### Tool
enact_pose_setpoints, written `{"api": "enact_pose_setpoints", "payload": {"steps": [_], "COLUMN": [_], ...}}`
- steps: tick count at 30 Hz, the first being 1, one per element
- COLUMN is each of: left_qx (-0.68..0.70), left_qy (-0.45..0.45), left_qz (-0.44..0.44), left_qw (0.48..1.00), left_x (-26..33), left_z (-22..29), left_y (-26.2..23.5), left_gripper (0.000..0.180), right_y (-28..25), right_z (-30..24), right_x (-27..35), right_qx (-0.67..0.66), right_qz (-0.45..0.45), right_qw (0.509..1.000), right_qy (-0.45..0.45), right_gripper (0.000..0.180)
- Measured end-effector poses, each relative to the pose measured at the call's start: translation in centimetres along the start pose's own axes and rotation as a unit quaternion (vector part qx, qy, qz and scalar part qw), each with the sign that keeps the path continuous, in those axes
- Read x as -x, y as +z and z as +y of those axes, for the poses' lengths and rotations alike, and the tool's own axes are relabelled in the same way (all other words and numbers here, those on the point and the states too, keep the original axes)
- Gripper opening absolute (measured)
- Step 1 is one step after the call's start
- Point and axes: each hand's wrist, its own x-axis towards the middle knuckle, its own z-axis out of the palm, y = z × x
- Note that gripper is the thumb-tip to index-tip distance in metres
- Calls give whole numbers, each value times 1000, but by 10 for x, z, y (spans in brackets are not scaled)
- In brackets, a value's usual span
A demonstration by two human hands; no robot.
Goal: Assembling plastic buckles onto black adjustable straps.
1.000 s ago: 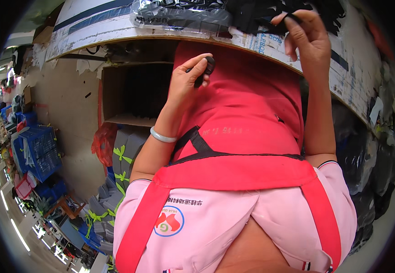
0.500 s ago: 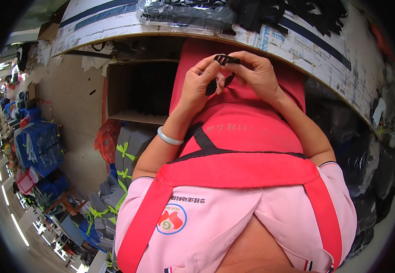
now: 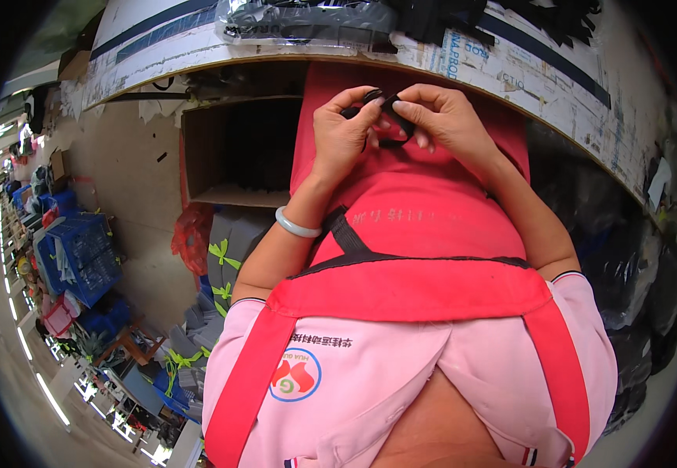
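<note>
Above the lap of my red apron (image 3: 424,187), my two hands work close together. My left hand (image 3: 338,132) pinches a small black slotted buckle (image 3: 372,95) between thumb and forefinger; its slots showed better a moment before. Black webbing strap (image 3: 402,126) is pinched in my right hand (image 3: 449,123) by thumb and index finger. The strap hangs in a loop between the hands, partly hidden behind my fingers. Whether it passes through the buckle, I cannot tell.
Beyond my hands runs a worn table edge (image 3: 291,59), with a clear plastic bag (image 3: 307,23) and black straps (image 3: 560,19) on top. An open cardboard box (image 3: 233,195) of dark contents stands left under it. Grey bundles with green ties (image 3: 225,253) and a red bag (image 3: 196,238) lie left.
My hands have drawn slightly apart, and the right hand has turned the strap upward beside the buckle. The buckle's slots have tilted out of sight. The whole view has shifted slightly.
</note>
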Motion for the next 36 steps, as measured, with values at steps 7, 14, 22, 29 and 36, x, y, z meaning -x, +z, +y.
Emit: {"api": "enact_pose_setpoints", "payload": {"steps": [7, 14, 22, 29, 36], "left_qx": [-49, -186, -343, -375, -47], "left_qy": [39, 169, 276, 298, 18], "left_qz": [-6, 10, 1, 6, 26], "left_qw": [998, 968, 898, 878, 998], "left_x": [2, -5, -5, -1, 0], "left_z": [-3, -11, -3, -3, 8], "left_y": [7, 7, -5, 1, -7], "left_gripper": [22, 20, 19, 48, 28], "right_y": [0, -1, -8, 4, -5], "right_z": [11, 25, 35, 33, 25], "right_x": [-4, -9, -17, -16, -12], "right_qx": [-52, -180, -284, -285, -183], "right_qz": [15, 24, -22, 76, 23], "right_qw": [997, 983, 956, 955, 982], "right_qy": [50, 32, 76, 39, 32], "right_gripper": [21, 21, 23, 25, 19]}}
